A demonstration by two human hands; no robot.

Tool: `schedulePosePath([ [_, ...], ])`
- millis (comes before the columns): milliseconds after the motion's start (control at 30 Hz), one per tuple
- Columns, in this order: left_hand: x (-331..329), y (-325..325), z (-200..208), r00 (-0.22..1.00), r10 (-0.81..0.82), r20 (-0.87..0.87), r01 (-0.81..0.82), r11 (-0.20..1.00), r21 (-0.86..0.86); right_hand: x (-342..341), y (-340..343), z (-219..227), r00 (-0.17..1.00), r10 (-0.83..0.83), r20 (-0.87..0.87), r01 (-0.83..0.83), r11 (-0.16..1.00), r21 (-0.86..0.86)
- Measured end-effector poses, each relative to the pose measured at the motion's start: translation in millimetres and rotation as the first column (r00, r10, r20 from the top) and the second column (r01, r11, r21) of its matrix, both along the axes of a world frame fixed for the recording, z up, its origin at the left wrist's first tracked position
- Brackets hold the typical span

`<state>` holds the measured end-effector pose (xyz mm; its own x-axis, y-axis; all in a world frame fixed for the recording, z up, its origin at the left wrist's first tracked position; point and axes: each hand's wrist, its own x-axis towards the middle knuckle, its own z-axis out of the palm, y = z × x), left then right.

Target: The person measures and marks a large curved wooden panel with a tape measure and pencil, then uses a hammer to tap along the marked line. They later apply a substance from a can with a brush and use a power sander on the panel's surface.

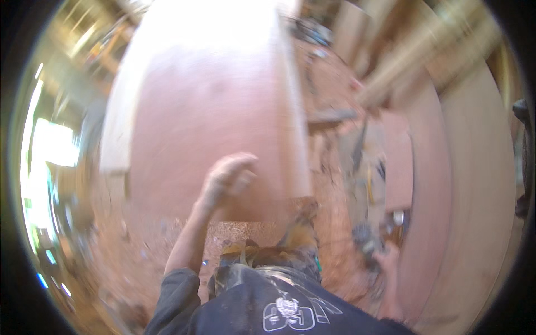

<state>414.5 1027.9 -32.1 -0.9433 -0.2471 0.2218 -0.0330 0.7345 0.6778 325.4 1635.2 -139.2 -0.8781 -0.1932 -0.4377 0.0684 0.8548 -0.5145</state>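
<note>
My left hand is above a wide reddish-brown wooden panel, its fingers curled into a loose fist. No object shows in it, and motion blur hides whether it touches the panel. Low on the right, my right hand has its fingers closed at the end of a dark grey tool, perhaps a power tool; blur hides its exact kind. Pale timber edges run along the panel's sides. Bright light washes out the far end of the panel.
Long wooden boards lean along the right, with a smaller reddish board beside them. Pale beams cross at the upper right. Offcuts and clutter lie on the reddish-brown floor. Shavings lie below the panel's near edge.
</note>
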Motion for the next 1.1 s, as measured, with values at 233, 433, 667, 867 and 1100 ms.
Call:
schedulePosePath([
  [233, 374, -116, 18, 0.828, 0.545, -0.133, -0.533, 0.838, 0.113, 165, -121, -39, 0.940, -0.205, 0.272, 0.259, 0.948, -0.182],
  [433, 716, -159, 33, -0.034, 0.983, 0.178, -0.981, -0.067, 0.180, 267, -229, -100, 0.971, 0.034, 0.235, 0.009, 0.984, -0.180],
  [667, 722, -287, 31, 0.311, 0.863, 0.398, -0.944, 0.234, 0.231, 336, -410, -80, 0.890, 0.237, 0.390, -0.358, 0.892, 0.277],
  [867, 760, -437, -25, 0.392, 0.642, 0.659, -0.707, 0.668, -0.231, 396, -535, -79, 0.928, 0.241, 0.284, -0.301, 0.934, 0.191],
  [1100, 834, -568, -70, 0.401, 0.785, 0.472, -0.889, 0.458, -0.005, 432, -683, -108, 0.893, 0.152, 0.424, -0.295, 0.908, 0.298],
])
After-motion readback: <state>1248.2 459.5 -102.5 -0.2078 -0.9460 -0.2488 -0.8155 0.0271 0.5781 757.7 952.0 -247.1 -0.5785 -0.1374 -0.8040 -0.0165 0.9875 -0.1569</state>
